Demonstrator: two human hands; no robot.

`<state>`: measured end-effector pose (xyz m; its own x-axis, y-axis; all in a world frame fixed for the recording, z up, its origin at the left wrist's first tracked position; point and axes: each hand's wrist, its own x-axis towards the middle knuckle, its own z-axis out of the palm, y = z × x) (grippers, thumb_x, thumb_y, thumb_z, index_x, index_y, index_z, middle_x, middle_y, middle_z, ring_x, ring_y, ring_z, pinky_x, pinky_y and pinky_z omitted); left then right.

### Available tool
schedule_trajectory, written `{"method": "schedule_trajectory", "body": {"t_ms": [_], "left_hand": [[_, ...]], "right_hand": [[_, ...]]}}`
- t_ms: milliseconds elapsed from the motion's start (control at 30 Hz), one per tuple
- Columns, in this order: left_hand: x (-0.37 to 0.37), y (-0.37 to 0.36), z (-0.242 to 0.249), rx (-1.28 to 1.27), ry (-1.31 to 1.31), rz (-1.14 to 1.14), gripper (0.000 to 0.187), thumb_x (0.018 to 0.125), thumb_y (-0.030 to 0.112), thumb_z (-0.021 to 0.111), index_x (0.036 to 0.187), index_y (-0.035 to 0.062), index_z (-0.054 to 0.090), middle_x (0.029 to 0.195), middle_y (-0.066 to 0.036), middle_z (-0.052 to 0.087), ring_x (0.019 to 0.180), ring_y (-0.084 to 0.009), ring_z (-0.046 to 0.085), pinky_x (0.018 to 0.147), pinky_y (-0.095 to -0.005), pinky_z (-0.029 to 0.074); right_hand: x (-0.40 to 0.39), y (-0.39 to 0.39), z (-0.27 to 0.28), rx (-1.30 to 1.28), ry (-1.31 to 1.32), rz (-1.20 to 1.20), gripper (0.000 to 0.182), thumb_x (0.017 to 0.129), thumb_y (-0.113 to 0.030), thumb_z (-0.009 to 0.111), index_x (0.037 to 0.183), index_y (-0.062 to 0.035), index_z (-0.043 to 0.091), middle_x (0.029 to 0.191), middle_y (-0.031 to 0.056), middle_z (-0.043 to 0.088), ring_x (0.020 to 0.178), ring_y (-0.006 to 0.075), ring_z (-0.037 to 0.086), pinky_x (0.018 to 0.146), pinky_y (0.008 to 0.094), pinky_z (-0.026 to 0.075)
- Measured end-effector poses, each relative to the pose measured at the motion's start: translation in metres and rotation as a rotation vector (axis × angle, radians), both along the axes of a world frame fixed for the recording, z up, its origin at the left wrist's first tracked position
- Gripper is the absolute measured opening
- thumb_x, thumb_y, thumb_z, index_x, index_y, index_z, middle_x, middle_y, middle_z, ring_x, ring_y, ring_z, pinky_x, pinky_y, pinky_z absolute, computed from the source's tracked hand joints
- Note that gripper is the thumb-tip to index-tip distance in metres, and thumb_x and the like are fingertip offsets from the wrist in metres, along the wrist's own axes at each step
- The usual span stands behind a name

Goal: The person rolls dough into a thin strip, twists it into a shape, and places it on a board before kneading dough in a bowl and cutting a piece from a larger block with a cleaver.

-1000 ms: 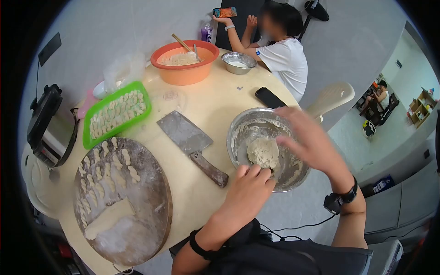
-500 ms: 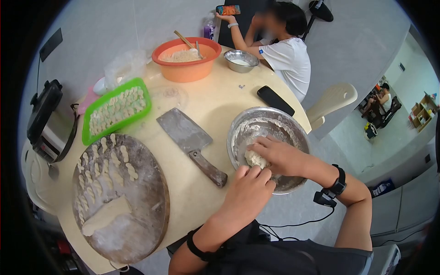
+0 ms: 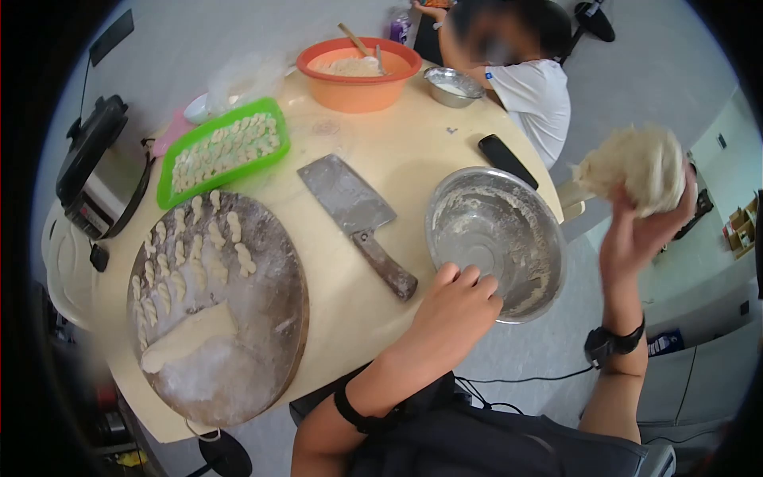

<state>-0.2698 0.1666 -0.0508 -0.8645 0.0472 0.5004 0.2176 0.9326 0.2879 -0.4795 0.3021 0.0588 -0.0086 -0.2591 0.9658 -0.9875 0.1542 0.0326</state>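
My right hand is raised to the right of the table, gripping a lump of dough that looks soft and slightly blurred. Below and left of it stands a steel mixing bowl, its inner wall smeared with flour and dough scraps. At the bowl's near rim, my left hand has its fingers curled over the edge. A floury cleaver lies left of the bowl, its handle pointing toward my left hand. Farther left, a round wooden board carries several twisted dough pieces and a flat dough slab.
A green tray of twisted dough pieces lies behind the board. An orange basin, a small metal bowl and a black phone are farther back. A seated person is at the far side. An electric cooker stands left.
My right hand has lifted the dough out of the mixing bowl, up and to the right. My left hand stays at the near rim. The view has shifted slightly.
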Motion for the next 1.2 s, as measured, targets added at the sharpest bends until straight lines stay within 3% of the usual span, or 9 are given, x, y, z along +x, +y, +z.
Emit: {"method": "schedule_trajectory", "body": {"t_ms": [67,167,300,400,500,700,733,1033,1200], "left_hand": [[0.0,0.002,-0.004,0.0,0.009,0.005,0.006,0.085,0.016,0.07,0.087,0.0127,0.074,0.096,0.001,0.061,0.105,-0.0188,0.058,0.093,-0.0367,0.04],[-0.003,0.004,-0.01,-0.018,0.085,0.03,0.007,0.084,0.015,0.07,0.088,0.0129,0.074,0.098,0.001,0.062,0.106,-0.019,0.058,0.093,-0.0359,0.04],[-0.001,0.007,-0.013,0.003,0.075,0.034,0.008,0.083,0.013,0.07,0.09,0.0128,0.074,0.1,0.0,0.063,0.108,-0.0195,0.058,0.094,-0.0351,0.041],[-0.002,0.004,-0.01,-0.001,0.043,0.018,0.008,0.085,0.014,0.07,0.091,0.0125,0.075,0.104,0.0,0.064,0.11,-0.0189,0.058,0.097,-0.0343,0.041],[-0.005,0.005,-0.017,-0.026,0.119,0.056,0.007,0.086,0.015,0.07,0.09,0.0126,0.075,0.103,0.0,0.064,0.11,-0.0186,0.057,0.097,-0.0347,0.041],[-0.005,0.006,-0.014,-0.037,0.041,0.046,0.009,0.088,0.017,0.068,0.089,0.0126,0.076,0.103,0.0,0.065,0.109,-0.0187,0.059,0.097,-0.0355,0.041],[-0.006,0.006,-0.014,-0.041,0.051,0.043,0.009,0.088,0.018,0.069,0.089,0.0126,0.076,0.103,0.0,0.065,0.109,-0.0186,0.059,0.097,-0.0355,0.041],[-0.003,0.003,-0.015,-0.022,0.119,0.048,0.006,0.085,0.015,0.07,0.086,0.0125,0.075,0.101,0.001,0.064,0.106,-0.0186,0.058,0.095,-0.0343,0.04],[-0.004,0.004,-0.014,-0.012,0.072,0.03,0.006,0.083,0.013,0.071,0.087,0.0126,0.074,0.101,0.001,0.064,0.106,-0.0184,0.058,0.094,-0.0338,0.04]], "right_hand": [[0.021,0.008,-0.031,0.355,-0.231,0.018,0.083,0.088,-0.017,0.086,0.16,-0.0032,0.045,0.162,0.024,0.048,0.145,0.0353,0.054,0.122,0.0523,0.041],[0.03,0.016,-0.02,1.5,-0.481,0.087,0.081,0.092,-0.022,0.084,0.162,-0.0069,0.045,0.169,0.02,0.044,0.144,0.0323,0.056,0.121,0.0508,0.042],[0.017,0.01,0.017,0.794,-0.701,-0.152,0.082,0.095,-0.031,0.082,0.165,-0.0082,0.044,0.165,0.0183,0.051,0.149,0.0396,0.052,0.123,0.0468,0.042],[0.001,-0.012,-0.007,0.911,-0.883,0.071,0.084,0.096,-0.031,0.081,0.166,-0.0085,0.041,0.169,0.0222,0.044,0.153,0.0452,0.044,0.125,0.048,0.038],[-0.003,-0.033,-0.062,1.244,-0.424,0.166,0.079,0.098,-0.026,0.077,0.166,-0.0081,0.04,0.171,0.0256,0.037,0.153,0.0462,0.043,0.123,0.0484,0.04],[0.013,-0.032,-0.066,1.423,-0.503,0.27,0.093,0.083,-0.009,0.083,0.164,-0.0105,0.038,0.165,0.0274,0.04,0.151,0.0497,0.042,0.121,0.0503,0.043],[0.012,-0.029,-0.072,1.382,-0.475,0.274,0.095,0.075,-0.004,0.085,0.16,-0.0116,0.043,0.155,0.0252,0.048,0.142,0.0496,0.049,0.113,0.0509,0.049],[0.026,-0.029,-0.001,1.37,-0.397,0.271,0.072,0.073,-0.001,0.084,0.142,-0.0098,0.062,0.122,0.0151,0.064,0.113,0.0437,0.066,0.094,0.0461,0.057],[0.002,0.031,0.07,0.604,-0.361,0.091,0.066,0.084,0.004,0.081,0.145,-0.0005,0.056,0.146,0.0118,0.061,0.132,0.0261,0.063,0.106,0.0428,0.055]]}}
